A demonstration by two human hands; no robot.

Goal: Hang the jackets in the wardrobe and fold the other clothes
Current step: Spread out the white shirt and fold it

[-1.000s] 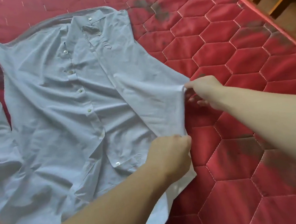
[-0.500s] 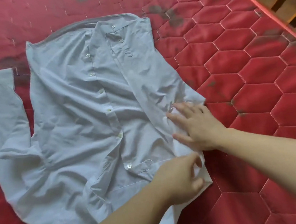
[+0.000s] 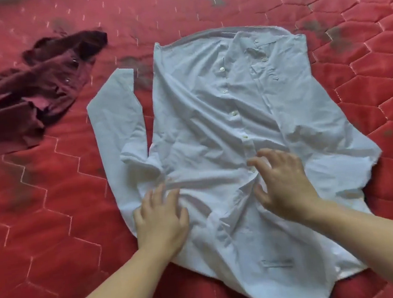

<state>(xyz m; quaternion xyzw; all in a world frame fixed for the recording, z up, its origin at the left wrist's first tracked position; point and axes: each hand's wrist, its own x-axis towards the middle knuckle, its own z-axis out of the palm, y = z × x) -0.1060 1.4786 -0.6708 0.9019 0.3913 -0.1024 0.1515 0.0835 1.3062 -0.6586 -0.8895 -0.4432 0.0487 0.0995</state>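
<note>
You're at the smoothing step on the pale blue button-up shirt (image 3: 207, 123), so press flat and sweep outward from the button placket (image 3: 234, 113) rather than bunching cloth toward the middle; there's a ridge of creases between your two hands, and pushing them together will only deepen it. Your left hand (image 3: 160, 221) lies on the lower left part of the shirt, fingers mostly straight and spread, holding nothing. Your right hand (image 3: 281, 184) sits just right of the placket, fingers spread and slightly bent at the tips, and it seems to be pressing rather than pinching, though blur makes that hard to confirm. Flatten the front before any fold, then get the left sleeve (image 3: 117, 123) straight; it's doubled back beside the body, with its cuff end near the shirt's side. The shirt lies front up on the red quilted mattress (image 3: 53, 224), collar (image 3: 234, 33) away from you, hem (image 3: 278, 293) nearest you, buttoned down the front. The fabric is thin and heavily wrinkled, so it'll likely shift under a hard push; keep one hand anchoring. A crumpled maroon garment (image 3: 27, 93) lies well apart to the upper left, not yet folded.
</note>
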